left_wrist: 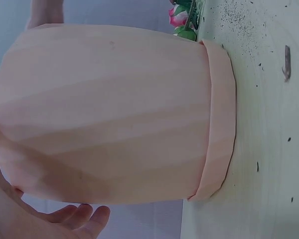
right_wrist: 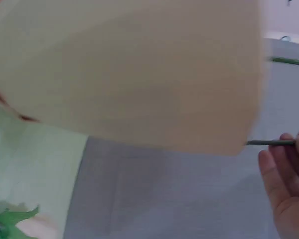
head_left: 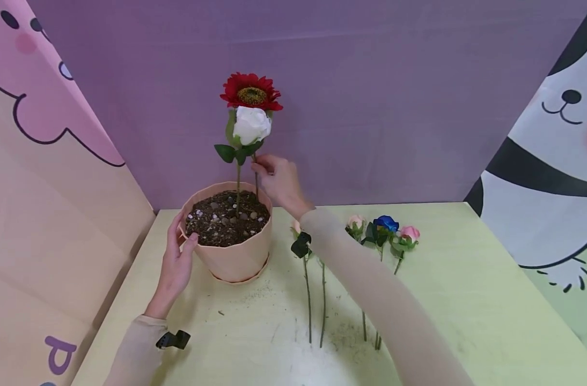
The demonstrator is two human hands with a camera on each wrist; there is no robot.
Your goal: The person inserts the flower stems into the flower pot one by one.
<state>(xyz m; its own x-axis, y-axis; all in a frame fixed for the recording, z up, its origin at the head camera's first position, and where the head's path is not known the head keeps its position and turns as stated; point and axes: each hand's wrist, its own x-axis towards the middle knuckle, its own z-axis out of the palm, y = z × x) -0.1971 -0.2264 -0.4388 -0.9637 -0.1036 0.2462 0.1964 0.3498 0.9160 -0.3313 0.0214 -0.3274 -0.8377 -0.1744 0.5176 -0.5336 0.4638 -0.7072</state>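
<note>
A peach flower pot [head_left: 235,260], filled with dark soil [head_left: 221,225] and pebbles, stands on a matching saucer. My left hand [head_left: 175,268] grips its left side, thumb at the rim and fingers along the outer wall. Above the soil rise a white artificial rose [head_left: 251,126] and a red daisy-like flower [head_left: 247,88]. At the pot's back right, my right hand [head_left: 279,182] pinches a thin dark flower stem [right_wrist: 264,143] between thumb and fingers. Leaves cover the top of that stem, so I cannot tell which bloom it carries. A green stem [head_left: 237,182] stands beside it.
Right of the pot, several artificial roses lie on the pale table [head_left: 467,300], among them a blue rose [head_left: 386,223] and a pink rose [head_left: 410,232]. My right forearm crosses above some stems. Soil crumbs dot the tabletop. A purple backdrop [head_left: 371,107] rises behind the pot.
</note>
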